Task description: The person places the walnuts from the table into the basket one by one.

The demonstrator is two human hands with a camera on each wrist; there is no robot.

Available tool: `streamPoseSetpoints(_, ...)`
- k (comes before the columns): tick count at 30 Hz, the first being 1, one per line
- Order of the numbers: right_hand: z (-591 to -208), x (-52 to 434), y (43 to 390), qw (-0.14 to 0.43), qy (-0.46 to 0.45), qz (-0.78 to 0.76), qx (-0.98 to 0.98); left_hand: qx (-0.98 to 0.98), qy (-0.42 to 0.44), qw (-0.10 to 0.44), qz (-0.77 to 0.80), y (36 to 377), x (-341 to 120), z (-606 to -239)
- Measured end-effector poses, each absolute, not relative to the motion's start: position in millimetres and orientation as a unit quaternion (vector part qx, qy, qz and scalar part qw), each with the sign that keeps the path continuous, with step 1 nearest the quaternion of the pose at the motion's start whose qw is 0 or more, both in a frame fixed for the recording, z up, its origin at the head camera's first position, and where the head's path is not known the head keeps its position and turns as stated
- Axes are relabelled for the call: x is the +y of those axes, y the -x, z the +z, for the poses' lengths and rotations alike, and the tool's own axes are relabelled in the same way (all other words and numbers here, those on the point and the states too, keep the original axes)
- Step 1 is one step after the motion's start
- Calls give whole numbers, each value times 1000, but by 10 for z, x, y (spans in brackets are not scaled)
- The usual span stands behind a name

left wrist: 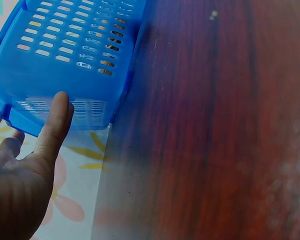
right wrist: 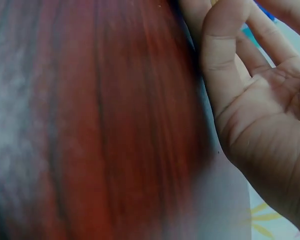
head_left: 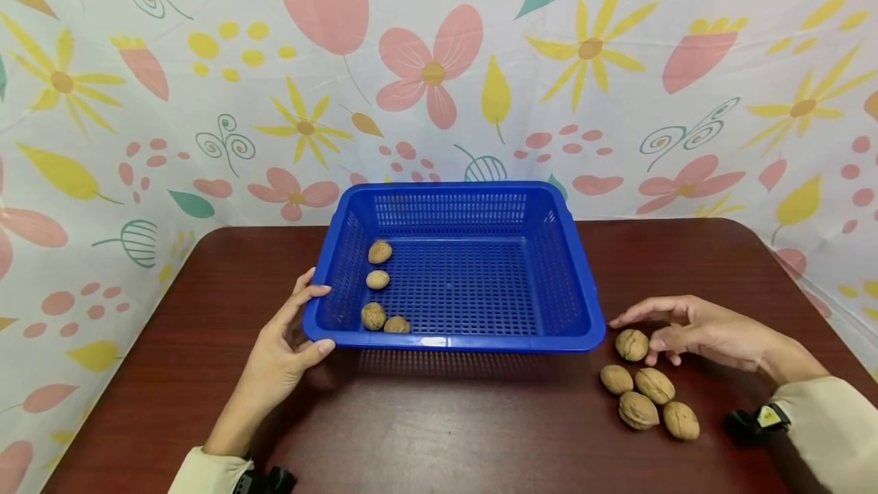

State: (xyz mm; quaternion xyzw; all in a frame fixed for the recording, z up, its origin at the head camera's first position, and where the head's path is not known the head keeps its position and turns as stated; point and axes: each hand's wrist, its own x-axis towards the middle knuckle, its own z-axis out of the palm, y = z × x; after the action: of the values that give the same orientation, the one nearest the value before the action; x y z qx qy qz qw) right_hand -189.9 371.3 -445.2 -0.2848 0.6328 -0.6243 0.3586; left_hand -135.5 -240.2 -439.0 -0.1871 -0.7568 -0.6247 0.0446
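Note:
A blue plastic basket [head_left: 449, 342] with slotted walls stands on the table. My left hand [head_left: 277, 357] holds its near left corner, thumb at the front rim and fingers along the left rim. The left wrist view shows the thumb [left wrist: 55, 125] against the basket's outer wall [left wrist: 45, 75]. Inside, several walnuts [head_left: 373, 315] lie along the left side. To the right of the basket, my right hand [head_left: 713, 338] has thumb and index finger around a walnut [head_left: 632, 344]. The right wrist view shows mostly the palm [right wrist: 270, 130], with that walnut almost wholly out of frame.
Several more walnuts [head_left: 639, 410] lie in a loose cluster on the dark red-brown table [head_left: 446, 433], just nearer than the right hand. A white cloth with a flower and leaf print [head_left: 432, 71] hangs behind the table and along its sides.

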Motion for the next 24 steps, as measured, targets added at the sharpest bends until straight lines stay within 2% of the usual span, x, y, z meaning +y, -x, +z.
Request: streamPoseSetpoints(24, -4453, 3654, 1869, 331, 280, -615, 659, -758, 186, 46, -624, 1362, -2403, -4393)
